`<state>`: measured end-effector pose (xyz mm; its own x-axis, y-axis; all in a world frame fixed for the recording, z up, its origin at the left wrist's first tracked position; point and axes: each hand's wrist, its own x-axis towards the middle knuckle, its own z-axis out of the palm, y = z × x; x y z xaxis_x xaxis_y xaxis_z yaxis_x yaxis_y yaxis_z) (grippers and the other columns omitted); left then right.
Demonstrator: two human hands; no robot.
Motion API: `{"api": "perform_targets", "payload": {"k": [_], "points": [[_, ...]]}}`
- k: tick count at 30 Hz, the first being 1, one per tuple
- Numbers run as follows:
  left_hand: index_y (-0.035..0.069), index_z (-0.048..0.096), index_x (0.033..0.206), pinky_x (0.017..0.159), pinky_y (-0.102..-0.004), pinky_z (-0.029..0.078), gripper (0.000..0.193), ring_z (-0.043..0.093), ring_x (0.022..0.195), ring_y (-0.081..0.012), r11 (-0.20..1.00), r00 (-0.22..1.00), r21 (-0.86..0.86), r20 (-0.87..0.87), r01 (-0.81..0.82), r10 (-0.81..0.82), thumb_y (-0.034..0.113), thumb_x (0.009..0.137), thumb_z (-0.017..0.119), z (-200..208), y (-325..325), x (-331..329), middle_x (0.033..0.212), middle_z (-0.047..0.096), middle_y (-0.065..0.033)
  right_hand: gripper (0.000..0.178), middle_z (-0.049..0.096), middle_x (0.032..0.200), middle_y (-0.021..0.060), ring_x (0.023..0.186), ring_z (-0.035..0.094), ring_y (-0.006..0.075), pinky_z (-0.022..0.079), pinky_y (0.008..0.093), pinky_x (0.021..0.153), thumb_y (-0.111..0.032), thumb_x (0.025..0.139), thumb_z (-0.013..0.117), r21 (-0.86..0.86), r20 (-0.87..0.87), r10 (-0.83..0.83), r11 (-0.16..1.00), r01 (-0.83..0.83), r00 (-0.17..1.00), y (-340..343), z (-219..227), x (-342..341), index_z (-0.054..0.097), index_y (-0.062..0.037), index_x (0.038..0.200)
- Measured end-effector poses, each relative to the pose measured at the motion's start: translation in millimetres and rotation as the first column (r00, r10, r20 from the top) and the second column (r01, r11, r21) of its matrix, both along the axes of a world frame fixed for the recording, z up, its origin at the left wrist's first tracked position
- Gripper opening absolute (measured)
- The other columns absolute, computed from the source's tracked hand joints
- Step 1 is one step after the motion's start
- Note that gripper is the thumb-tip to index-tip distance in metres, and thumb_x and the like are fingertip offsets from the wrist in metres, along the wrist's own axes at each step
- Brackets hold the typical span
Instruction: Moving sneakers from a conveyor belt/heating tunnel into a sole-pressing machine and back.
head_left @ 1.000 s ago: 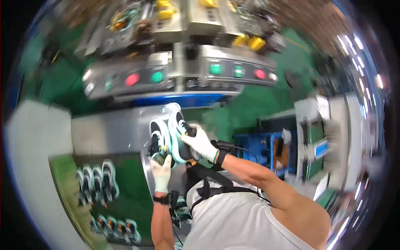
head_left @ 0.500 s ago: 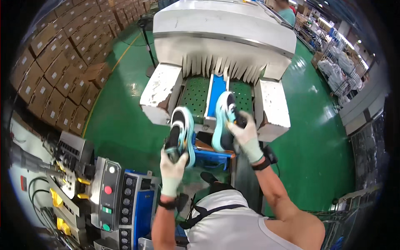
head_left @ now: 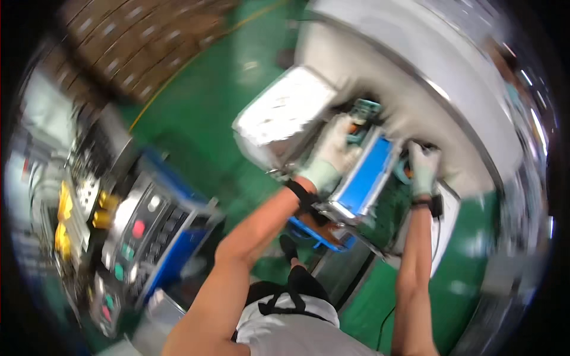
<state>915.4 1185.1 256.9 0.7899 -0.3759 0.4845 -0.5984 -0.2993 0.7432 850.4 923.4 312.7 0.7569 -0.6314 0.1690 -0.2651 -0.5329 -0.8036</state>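
Both arms reach forward to the strip-curtained mouth of a white tunnel machine (head_left: 415, 65), and the picture is smeared by motion. My left hand (head_left: 335, 151), in a white glove, is closed on a teal and black sneaker (head_left: 364, 109) left of the blue centre strip (head_left: 369, 178). To the right of that strip, my gloved right hand (head_left: 424, 166) grips the other sneaker (head_left: 405, 172), mostly hidden by the hand and the curtain. Both shoes are low over the green conveyor beds; whether they touch them I cannot tell.
White side housings (head_left: 288, 110) flank the machine's mouth. A control panel (head_left: 139, 228) with coloured buttons stands at the left, beside machinery with yellow parts (head_left: 64, 219). Stacked cartons (head_left: 136, 41) line the far left. A blue tray (head_left: 320, 237) sits under the machine's front.
Both hands have carried the sneakers forward from in front of the machine to its curtain. My view has turned, so the machine now appears tilted and farther right.
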Motion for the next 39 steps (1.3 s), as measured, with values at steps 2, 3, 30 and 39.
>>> {"api": "perform_targets", "payload": {"k": [2, 3, 30, 39], "points": [[-0.002, 0.032, 0.150, 0.119, -0.0413, 0.030, 0.071, 0.035, 0.143, -0.0380, 1.000, 0.994, 0.014, -0.113, -0.001, 0.003, 0.025, 0.093, 0.064, -14, 86, -72, 0.152, 0.036, -0.0270, 0.038, 0.060, 0.130, 0.0217, 0.114, 0.059, 0.0288, 0.044, 0.0425, 0.099, -0.014, 0.094, 0.064, -0.292, 0.169, 0.060, 0.956, -0.008, 0.984, 105, 33, -31, 0.056, 0.0071, 0.125], [-0.002, 0.032, 0.150, 0.118, -0.0412, 0.031, 0.069, 0.036, 0.142, -0.0372, 1.000, 0.989, -0.003, -0.143, 0.023, -0.023, 0.027, 0.095, 0.062, -27, 116, -102, 0.152, 0.037, -0.0259, 0.044, 0.053, 0.140, 0.0225, 0.127, 0.052, 0.0294, 0.038, 0.0402, 0.109, -0.013, 0.097, 0.061, -0.241, 0.424, 0.111, 0.970, -0.006, 0.899, 123, 20, -42, 0.051, 0.0060, 0.136], [0.009, 0.064, 0.107, 0.085, -0.0471, 0.050, 0.024, 0.061, 0.102, -0.0387, -0.781, -0.974, 0.608, -0.054, 0.142, -0.219, 0.030, 0.096, 0.060, -240, 340, -1127, 0.113, 0.062, -0.0142, 0.045, 0.066, 0.109, 0.0154, 0.101, 0.061, 0.0195, 0.051, 0.0329, 0.086, -0.015, 0.085, 0.068, 0.226, -0.822, 0.455, -0.291, -0.930, -0.342, 615, -182, -288, 0.056, 0.0113, 0.119], [0.014, 0.068, 0.104, 0.085, -0.0415, 0.053, 0.030, 0.062, 0.106, -0.0293, -0.590, -0.722, 0.450, -0.211, -0.670, 0.659, 0.041, 0.093, 0.061, -87, 442, -900, 0.103, 0.065, -0.0084, 0.085, 0.045, 0.144, 0.0272, 0.138, 0.042, 0.0357, 0.036, 0.0429, 0.113, -0.022, 0.082, 0.079, 0.426, -0.319, 0.267, -0.817, -0.389, -0.909, 728, -94, -511, 0.033, 0.0087, 0.146]]}}
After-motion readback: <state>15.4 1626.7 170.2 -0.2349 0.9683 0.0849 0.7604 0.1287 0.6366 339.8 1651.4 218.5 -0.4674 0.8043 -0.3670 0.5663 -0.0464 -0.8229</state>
